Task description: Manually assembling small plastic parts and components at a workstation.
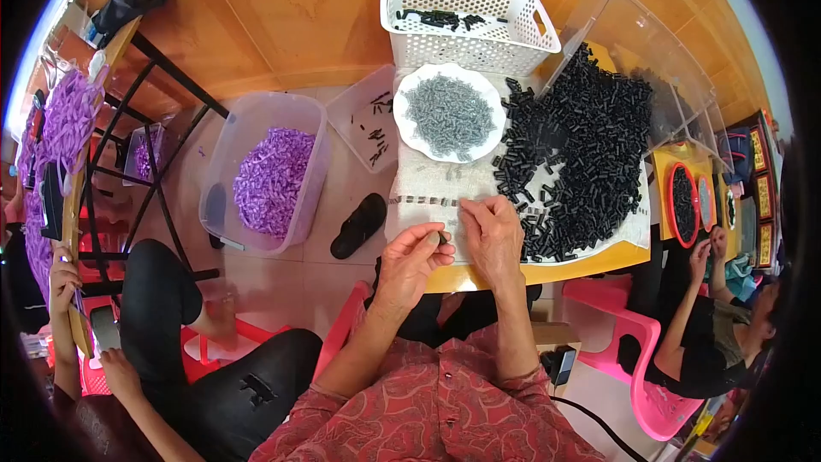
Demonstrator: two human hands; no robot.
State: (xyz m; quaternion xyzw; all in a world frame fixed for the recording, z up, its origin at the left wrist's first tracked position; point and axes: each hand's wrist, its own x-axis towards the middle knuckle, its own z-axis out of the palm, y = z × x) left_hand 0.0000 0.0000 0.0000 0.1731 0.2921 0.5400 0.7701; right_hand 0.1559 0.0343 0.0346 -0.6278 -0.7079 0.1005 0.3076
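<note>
My left hand (412,258) pinches a small dark piece (441,239) between thumb and fingertips, just above the near edge of the tabletop (560,274). My right hand (493,235) is beside it, its fingers bent and bunched low over the whitish cloth (419,180); from this feed I cannot tell whether they hold anything.

The black tubular pieces (590,150) lie heaped over the right half of the tabletop, spilling toward its near edge, with strays just beside my right hand. Toward the left edge, a scalloped white plate (399,122) carries a mound of translucent grey pieces (449,113), and a few grey ones lie loose on the cloth. At the far edge I see a white perforated basket (479,54) with some black pieces in it.

My main worry is the pinch: the piece is small and mostly covered by fingers, so a slight roll of the thumb could drop it over the near edge. A rightward sweep of the right hand could push strays off that edge or mix black with grey. A careless forward reach could bump the plate and scatter its mound.
</note>
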